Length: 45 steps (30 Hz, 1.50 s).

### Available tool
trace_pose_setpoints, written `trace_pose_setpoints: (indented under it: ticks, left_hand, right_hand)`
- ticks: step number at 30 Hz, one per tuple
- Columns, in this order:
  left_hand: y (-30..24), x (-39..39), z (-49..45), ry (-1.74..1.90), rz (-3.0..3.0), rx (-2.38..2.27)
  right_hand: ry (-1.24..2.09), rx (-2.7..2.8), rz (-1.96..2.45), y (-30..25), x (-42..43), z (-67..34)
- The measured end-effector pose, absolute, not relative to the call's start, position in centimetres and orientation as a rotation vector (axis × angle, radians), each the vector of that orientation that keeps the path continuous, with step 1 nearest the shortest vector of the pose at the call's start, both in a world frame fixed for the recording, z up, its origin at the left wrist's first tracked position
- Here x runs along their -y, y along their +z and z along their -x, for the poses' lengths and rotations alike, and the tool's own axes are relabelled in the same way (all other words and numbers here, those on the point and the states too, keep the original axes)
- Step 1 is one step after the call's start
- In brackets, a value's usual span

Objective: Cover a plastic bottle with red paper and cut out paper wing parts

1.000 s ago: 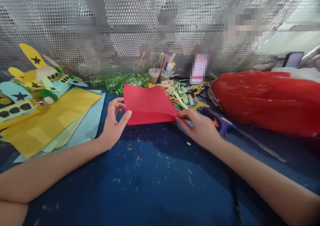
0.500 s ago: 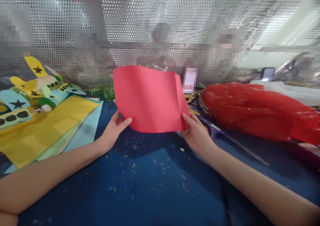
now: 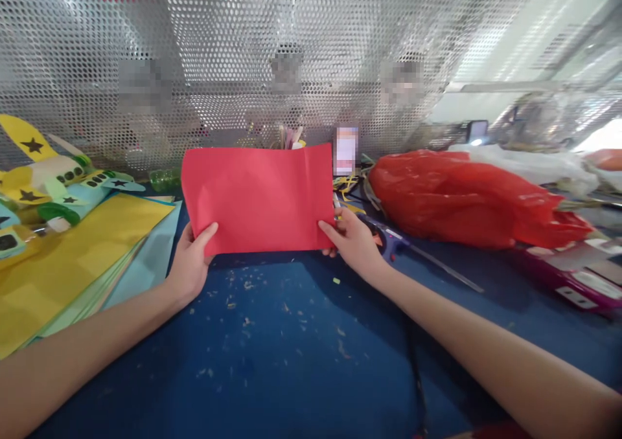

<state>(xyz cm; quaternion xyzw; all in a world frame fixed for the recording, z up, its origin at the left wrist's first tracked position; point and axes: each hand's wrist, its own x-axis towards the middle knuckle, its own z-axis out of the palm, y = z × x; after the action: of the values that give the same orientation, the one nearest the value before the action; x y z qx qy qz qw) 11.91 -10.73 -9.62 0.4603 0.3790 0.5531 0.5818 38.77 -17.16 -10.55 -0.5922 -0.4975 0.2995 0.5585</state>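
Note:
A sheet of red paper [image 3: 257, 199] is held up between both my hands, over the far part of the blue table [image 3: 272, 361]. My left hand [image 3: 192, 261] pinches its lower left corner, thumb in front and fingers behind. At the lower right corner, my right hand [image 3: 352, 241] grips it the same way. A faint vertical crease runs near the sheet's right side. Just beyond my right hand lies a purple glue gun [image 3: 386, 238] with a clear glue stick [image 3: 447, 267] reaching out of it.
Left are stacked coloured papers [image 3: 97, 232] and bottle airplanes [image 3: 63, 180] with black stars. A red plastic bag [image 3: 451, 196] and a magenta object [image 3: 578, 277] sit to the right. A phone [image 3: 345, 151] stands against the perforated metal screen [image 3: 233, 50]. Paper scraps dot the table.
The red sheet has been turned from a tilt to nearly level and looks flatter. My view has shifted right, so most things appear farther left. Both hands keep their hold.

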Motion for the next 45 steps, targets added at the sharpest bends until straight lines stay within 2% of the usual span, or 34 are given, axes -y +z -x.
trace_pose_setpoints:
  ticks: [7, 12, 17, 25, 34, 38, 45]
  left_hand:
    - [-10.3, 11.4, -12.0, 1.171, -1.264, -0.669]
    - [-10.6, 11.4, -13.0, 0.853, -1.382, -0.887]
    - [-9.7, 11.6, -13.3, 0.812, -1.417, -0.842]
    - [-10.2, 10.6, -12.7, 0.986, -0.788, -0.708]
    - [-10.4, 11.7, -12.8, 1.346, -0.827, -0.666]
    - [-10.3, 11.7, -12.8, 1.196, -0.904, -0.668]
    - [-9.9, 11.2, -12.9, 1.034, -0.996, -0.793]
  right_hand:
    - [1.026, 0.836, 1.143, -10.0, 17.2, -37.7]
    - [1.216, 0.758, 1.184, -9.6, 16.8, -36.2]
    - [1.098, 1.024, 1.260, -7.6, 16.0, -34.2]
    - [0.820, 1.596, 0.968, -3.4, 16.6, -31.3]
    - [0.990, 1.014, 1.302, -8.8, 13.0, -34.4]
    - [1.021, 1.069, 1.286, -10.2, 12.7, -34.6]
    - [1.050, 1.185, 1.126, -9.3, 14.1, -33.3]
